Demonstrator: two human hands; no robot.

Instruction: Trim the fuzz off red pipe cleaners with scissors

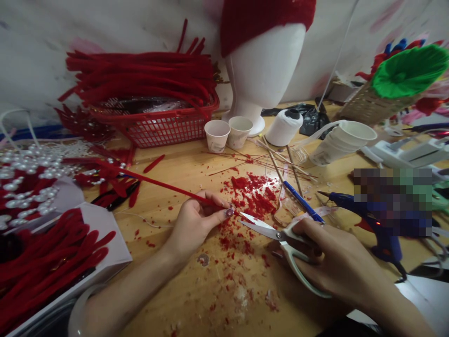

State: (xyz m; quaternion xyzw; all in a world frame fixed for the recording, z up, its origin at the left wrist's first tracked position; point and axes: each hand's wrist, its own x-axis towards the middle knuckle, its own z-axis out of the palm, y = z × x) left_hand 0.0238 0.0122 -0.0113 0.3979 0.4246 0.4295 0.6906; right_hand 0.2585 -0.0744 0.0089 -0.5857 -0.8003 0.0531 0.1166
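Observation:
My left hand (pixel 201 217) pinches a long red pipe cleaner (pixel 164 184) close to its right end, and the rest of the stem slants up to the left. In my right hand (pixel 336 252) is a pair of scissors (pixel 277 234) with pale green handles, my fingers through the loops. The blades are slightly parted, their tips just right of the pinched end. Whether they touch the stem I cannot tell. Red fuzz clippings (pixel 254 194) lie scattered on the wooden table (pixel 168 290) behind and beneath the blades.
A red basket (pixel 168 126) of fuzzy red stems stands at the back, beside paper cups (pixel 217 135), a white thread cone (pixel 284 127) and a white mannequin head (pixel 261 70). A blue glue gun (pixel 384 234) lies right, near a blue pen (pixel 303 201). A white box (pixel 105 234) of red loops sits left.

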